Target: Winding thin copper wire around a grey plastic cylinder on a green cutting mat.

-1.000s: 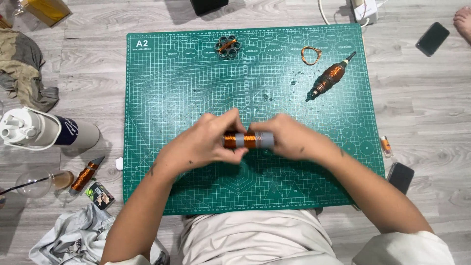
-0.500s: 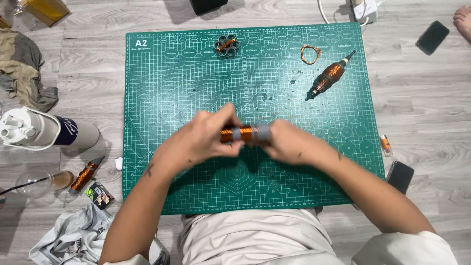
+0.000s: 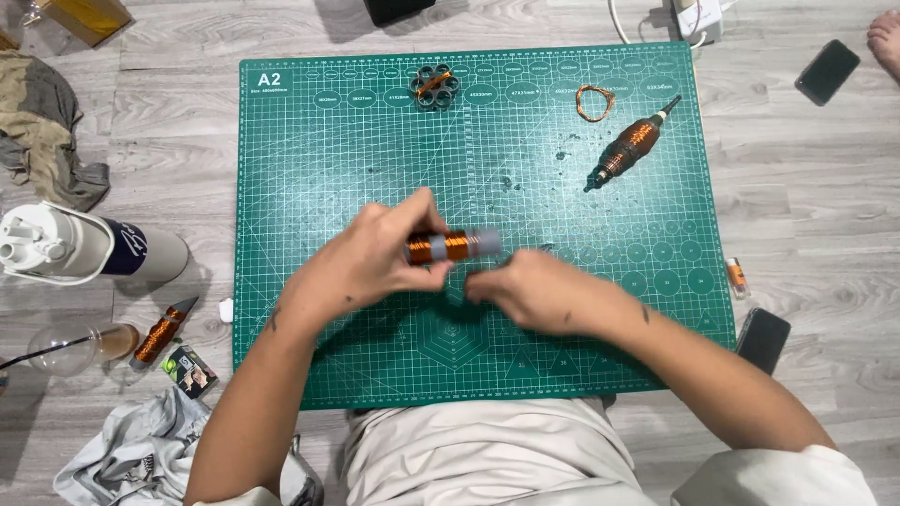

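Head view: you look straight down at a green cutting mat point(image 3: 309, 187) on a grey wood floor, and both your hands are over the middle of it.
Thing in hand: a short spool wound with copper wire point(image 3: 450, 246), with a grey end piece at its right; it is held a little above the mat, near the centre.
Left hand point(image 3: 370, 262): the fingers are closed around the left part of the spool, with the thumb on top.
Right hand point(image 3: 530, 290): it is just below and right of the spool, fingers curled; I cannot tell if they pinch a thin wire or only rest on the mat.
How it will handle: probably light and stiff as a body, but the thin winding looks easy to scratch or to loosen. The smooth wire may slip under your fingers.
Where to hold: better at the two end pieces, not on the copper turns.
On the mat: a second, longer copper-wound tool point(image 3: 626, 150) at upper right, a small loop of wire point(image 3: 594, 101) above it, and a round grey part with holes point(image 3: 434, 87) at the top edge.
Off the mat: a white bottle point(image 3: 84, 248) and a clear cup point(image 3: 70, 347) at the left, a dark phone point(image 3: 761, 339) at the right.
In the way: nothing lies between your hands; the other things are well apart.
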